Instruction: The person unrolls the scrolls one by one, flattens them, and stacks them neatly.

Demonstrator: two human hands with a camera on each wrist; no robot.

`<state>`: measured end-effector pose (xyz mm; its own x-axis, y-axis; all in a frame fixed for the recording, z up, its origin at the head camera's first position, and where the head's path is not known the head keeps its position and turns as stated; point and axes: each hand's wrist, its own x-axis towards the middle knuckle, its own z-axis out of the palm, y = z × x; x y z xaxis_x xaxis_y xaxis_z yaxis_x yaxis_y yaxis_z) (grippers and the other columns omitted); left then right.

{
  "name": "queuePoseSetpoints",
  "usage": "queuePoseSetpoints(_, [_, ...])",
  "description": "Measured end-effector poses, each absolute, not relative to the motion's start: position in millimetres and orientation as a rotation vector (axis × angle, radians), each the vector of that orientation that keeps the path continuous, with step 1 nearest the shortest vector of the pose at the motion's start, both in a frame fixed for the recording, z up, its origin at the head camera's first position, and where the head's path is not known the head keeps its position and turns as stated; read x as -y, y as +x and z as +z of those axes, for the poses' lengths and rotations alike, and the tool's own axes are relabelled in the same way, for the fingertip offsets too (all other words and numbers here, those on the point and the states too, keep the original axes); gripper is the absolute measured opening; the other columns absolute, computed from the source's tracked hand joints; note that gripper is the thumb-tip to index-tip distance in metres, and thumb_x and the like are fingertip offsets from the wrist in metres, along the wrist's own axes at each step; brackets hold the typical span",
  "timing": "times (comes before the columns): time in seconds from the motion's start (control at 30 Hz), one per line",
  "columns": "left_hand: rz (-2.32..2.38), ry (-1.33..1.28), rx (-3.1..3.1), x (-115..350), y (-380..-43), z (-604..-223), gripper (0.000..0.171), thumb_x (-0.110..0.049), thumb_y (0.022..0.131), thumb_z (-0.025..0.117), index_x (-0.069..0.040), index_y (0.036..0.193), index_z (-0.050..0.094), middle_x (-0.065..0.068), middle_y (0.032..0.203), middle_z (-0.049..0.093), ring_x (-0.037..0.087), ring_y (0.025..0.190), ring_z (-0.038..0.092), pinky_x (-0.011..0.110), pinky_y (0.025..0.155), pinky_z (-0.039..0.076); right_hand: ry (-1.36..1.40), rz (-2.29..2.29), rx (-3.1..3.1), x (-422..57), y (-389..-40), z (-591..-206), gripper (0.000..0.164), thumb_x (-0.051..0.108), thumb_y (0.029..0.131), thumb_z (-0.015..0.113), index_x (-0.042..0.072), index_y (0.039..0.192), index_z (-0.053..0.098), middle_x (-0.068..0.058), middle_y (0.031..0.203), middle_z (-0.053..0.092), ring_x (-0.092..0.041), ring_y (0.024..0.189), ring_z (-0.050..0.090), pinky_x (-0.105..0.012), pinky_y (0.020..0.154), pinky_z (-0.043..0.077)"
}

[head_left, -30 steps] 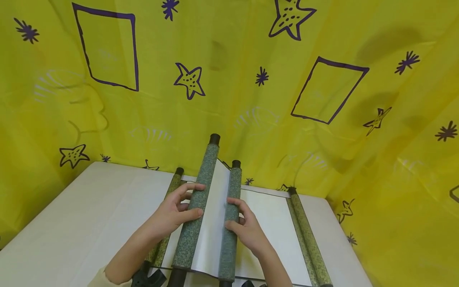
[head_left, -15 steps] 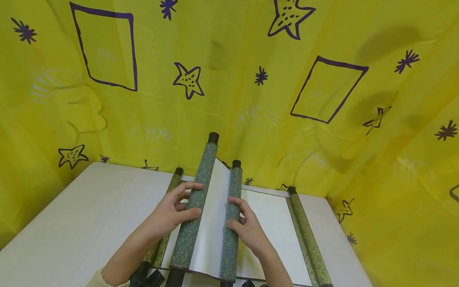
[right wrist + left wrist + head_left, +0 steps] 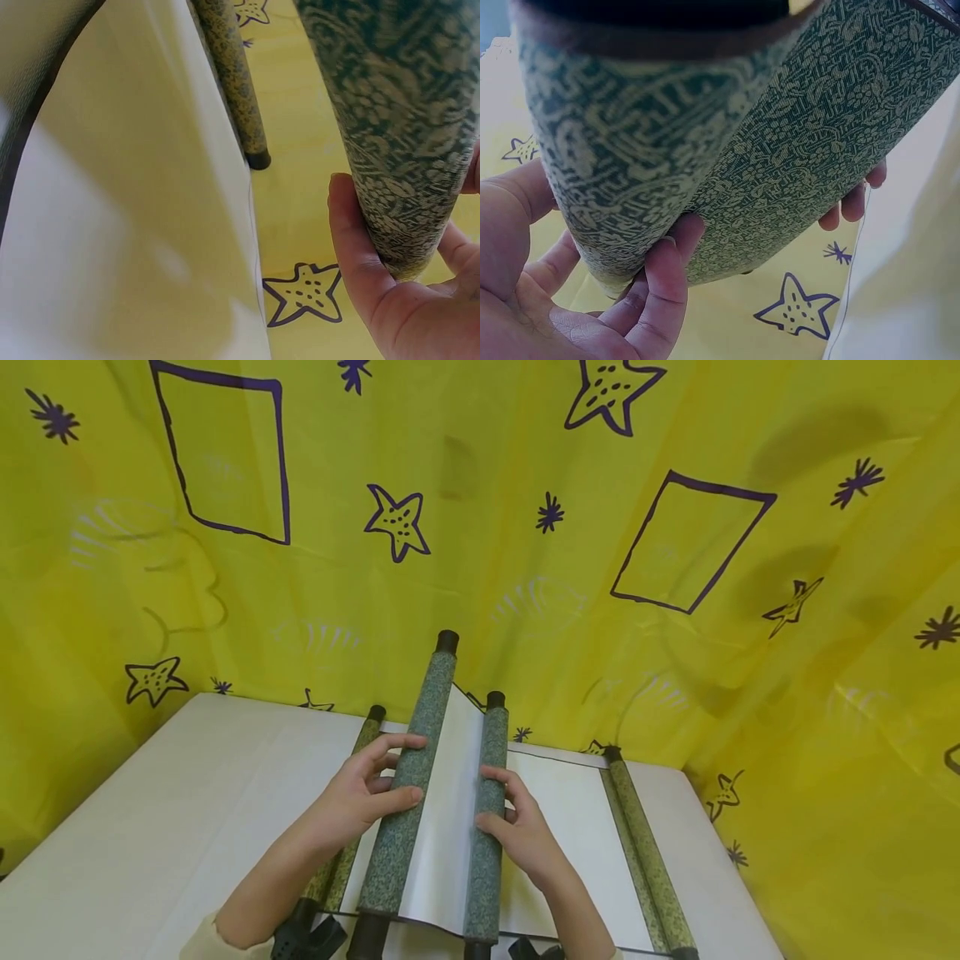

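Note:
In the head view my left hand grips the left roll of a green patterned hanging scroll, fingers behind it and thumb in front. My right hand holds the thinner right roll in the same way. A narrow strip of white backing spans the gap between the rolls. Both rolls slant up over the table, black knobs at their ends. Seen from the left wrist, the green brocade hides part of the left hand. The right wrist view shows the right hand cupping its roll.
Beneath lies a second scroll, its white sheet spread on the white table, with an olive patterned roll at the left and another at the right. A yellow curtain with purple stars hangs behind.
The two green rolls have drawn slightly apart, the right one shifting a little rightward. Both hands keep their hold. The whole head view has shifted a little.

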<state>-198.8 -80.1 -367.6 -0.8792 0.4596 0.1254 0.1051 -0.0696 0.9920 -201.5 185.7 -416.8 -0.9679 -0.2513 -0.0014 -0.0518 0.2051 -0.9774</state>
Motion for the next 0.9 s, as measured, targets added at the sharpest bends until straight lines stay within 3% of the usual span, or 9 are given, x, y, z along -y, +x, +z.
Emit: queuePoseSetpoints(0.9, [2.07, 0.598, -1.918, 84.1, -193.0, -359.6, 0.058, -0.015, 0.095, 0.069, -0.019, 0.146, 0.043, 0.024, 0.135, 0.043, 0.03, 0.102, 0.066, 0.046, 0.076, 0.058, -0.274, -1.864, -2.306, -184.5, -200.8, -414.7, 0.058, 0.006, 0.093, 0.064, 0.017, 0.146, 0.04, -0.022, 0.145, 0.036, -0.031, 0.107, 0.059, -0.043, 0.09, 0.052])
